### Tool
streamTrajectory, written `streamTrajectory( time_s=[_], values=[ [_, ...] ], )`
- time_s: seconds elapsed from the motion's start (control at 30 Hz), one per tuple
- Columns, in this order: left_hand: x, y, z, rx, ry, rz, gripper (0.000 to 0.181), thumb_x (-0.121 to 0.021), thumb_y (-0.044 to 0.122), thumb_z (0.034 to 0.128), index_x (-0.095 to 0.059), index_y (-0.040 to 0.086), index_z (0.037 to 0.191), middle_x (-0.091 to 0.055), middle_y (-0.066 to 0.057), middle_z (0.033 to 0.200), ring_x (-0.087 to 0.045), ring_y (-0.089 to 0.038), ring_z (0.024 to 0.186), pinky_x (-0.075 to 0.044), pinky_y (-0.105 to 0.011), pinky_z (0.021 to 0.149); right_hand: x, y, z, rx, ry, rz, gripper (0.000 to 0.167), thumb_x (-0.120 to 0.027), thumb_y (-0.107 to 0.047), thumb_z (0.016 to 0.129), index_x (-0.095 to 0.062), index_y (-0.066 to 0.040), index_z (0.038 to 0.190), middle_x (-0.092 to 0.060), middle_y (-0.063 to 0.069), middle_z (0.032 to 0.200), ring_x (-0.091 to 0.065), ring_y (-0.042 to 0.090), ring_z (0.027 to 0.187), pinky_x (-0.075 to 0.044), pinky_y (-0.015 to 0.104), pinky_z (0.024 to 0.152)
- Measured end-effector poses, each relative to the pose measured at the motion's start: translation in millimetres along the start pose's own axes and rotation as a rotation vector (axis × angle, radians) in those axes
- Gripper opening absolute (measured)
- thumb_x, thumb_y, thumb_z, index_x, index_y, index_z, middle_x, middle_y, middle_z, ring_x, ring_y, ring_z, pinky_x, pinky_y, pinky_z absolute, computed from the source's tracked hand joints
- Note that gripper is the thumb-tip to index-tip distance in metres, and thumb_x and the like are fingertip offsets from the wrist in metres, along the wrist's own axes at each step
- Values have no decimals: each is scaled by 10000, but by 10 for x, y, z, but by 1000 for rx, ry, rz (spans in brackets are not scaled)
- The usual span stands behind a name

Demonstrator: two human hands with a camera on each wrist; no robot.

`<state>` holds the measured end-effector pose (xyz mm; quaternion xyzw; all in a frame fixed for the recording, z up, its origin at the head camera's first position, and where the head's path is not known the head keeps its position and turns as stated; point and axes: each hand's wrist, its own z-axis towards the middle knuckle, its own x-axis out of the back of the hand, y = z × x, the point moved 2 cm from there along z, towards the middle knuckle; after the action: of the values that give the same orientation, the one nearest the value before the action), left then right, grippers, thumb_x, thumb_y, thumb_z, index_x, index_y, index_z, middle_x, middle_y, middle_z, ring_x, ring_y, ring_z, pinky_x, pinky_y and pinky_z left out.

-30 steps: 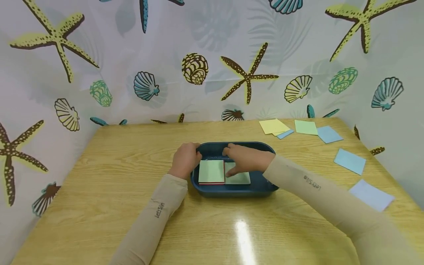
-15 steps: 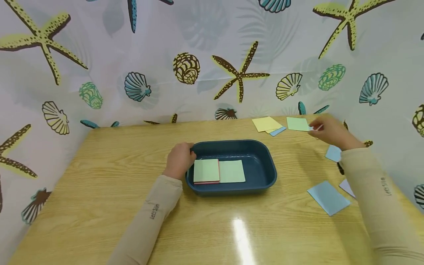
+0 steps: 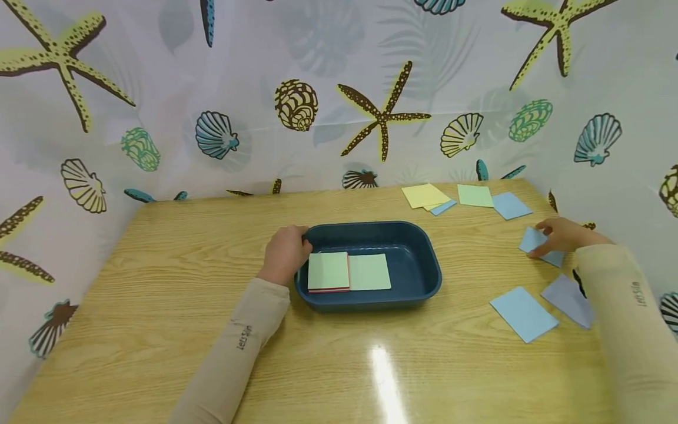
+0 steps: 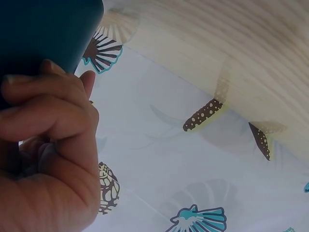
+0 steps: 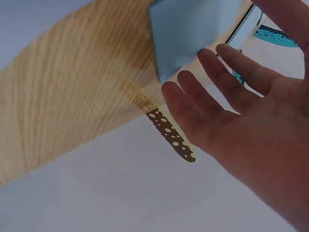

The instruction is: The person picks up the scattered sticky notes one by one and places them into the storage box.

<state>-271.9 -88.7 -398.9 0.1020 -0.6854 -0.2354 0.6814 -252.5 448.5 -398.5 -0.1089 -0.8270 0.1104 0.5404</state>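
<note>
A dark blue plastic tray (image 3: 371, 300) stands on the wooden table. My left hand (image 3: 284, 254) grips its left rim, with curled fingers at the wall (image 4: 43, 38) in the left wrist view. Inside lie a stack of pale green paper notes (image 3: 328, 271), red-edged at the bottom, and a single-looking pale green note (image 3: 370, 272) beside it. Far to the right, my right hand (image 3: 564, 234) reaches over a light blue note (image 3: 555, 258), fingertips at its surface. In the right wrist view the fingers (image 5: 212, 82) are spread, fairly straight, by the note (image 5: 193, 34).
Other notes lie on the table's right side: yellow ones (image 3: 424, 195) overlapping a blue one (image 3: 444, 207), a green (image 3: 475, 195), a blue (image 3: 511, 205), a lavender (image 3: 569, 300) and another blue (image 3: 524, 314). A shell-patterned cloth (image 3: 318, 59) rises behind the table.
My right hand has left the tray, gone out to the blue note at the back right, then come nearer to another blue note. My left hand has stayed at the tray's rim.
</note>
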Motion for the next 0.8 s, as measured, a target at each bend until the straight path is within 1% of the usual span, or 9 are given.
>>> streamTrajectory(
  time_s=[0.23,0.43,0.5,0.57,0.63,0.67,0.7,0.73,0.8],
  values=[
    [15,4,-1,1,-5,-15,391,-572,40,903,-605,14,1292,-676,-177,1087,-522,-184,612,-397,-272,518,4,30,44,6,24,-52,924,-787,-399,763,-368,270,1245,-409,474,1196,-411,588,1088,-386,628,887],
    [17,-4,-5,-2,3,-24,392,-575,36,898,-607,5,1287,-675,-177,1079,-516,-179,608,-394,-266,517,6,-30,56,17,49,24,883,-786,-348,771,-325,276,1191,-390,453,1147,-432,544,1047,-390,606,886],
    [16,-5,-8,-6,4,-27,392,-574,31,896,-607,3,1285,-676,-177,1075,-511,-178,598,-390,-265,514,-5,-50,74,35,55,29,648,-774,-320,779,-443,204,968,-471,312,885,-498,404,804,-459,480,762],
    [15,-2,-12,-11,5,-28,387,-573,29,896,-611,2,1281,-677,-178,1071,-503,-175,588,-383,-265,509,-16,-64,87,58,50,20,469,-748,-307,798,-465,66,767,-395,107,679,-410,242,619,-406,355,609],
    [14,0,-14,-17,7,-28,383,-574,30,897,-612,-1,1277,-677,-181,1074,-499,-172,581,-380,-263,505,-27,-66,106,69,41,0,454,-724,-310,809,-369,-93,628,-236,-38,605,-250,125,557,-274,284,539],
    [15,3,-15,-20,8,-28,381,-573,29,897,-613,-2,1276,-678,-183,1069,-499,-173,576,-379,-264,501,-31,-63,112,63,31,-9,483,-711,-322,814,-310,-142,614,-178,-55,605,-196,110,560,-232,277,536],
    [15,5,-14,-22,10,-25,378,-574,30,900,-614,-3,1274,-678,-184,1071,-501,-172,581,-381,-263,502,-30,-62,113,58,23,-16,486,-704,-338,816,-306,-140,620,-184,-53,610,-206,114,565,-233,281,541],
    [16,6,-13,-23,12,-19,374,-574,33,902,-615,-3,1272,-678,-184,1073,-503,-170,590,-384,-263,506,-23,-63,105,53,14,-27,473,-701,-358,817,-372,-80,623,-263,-8,589,-287,145,547,-290,282,543],
    [23,7,-8,-26,17,-11,372,-576,34,902,-615,-6,1270,-678,-183,1076,-509,-172,601,-392,-266,512,-9,-66,97,30,-3,-56,542,-709,-409,807,-476,67,691,-447,164,632,-473,285,594,-427,332,599]
  ],
)
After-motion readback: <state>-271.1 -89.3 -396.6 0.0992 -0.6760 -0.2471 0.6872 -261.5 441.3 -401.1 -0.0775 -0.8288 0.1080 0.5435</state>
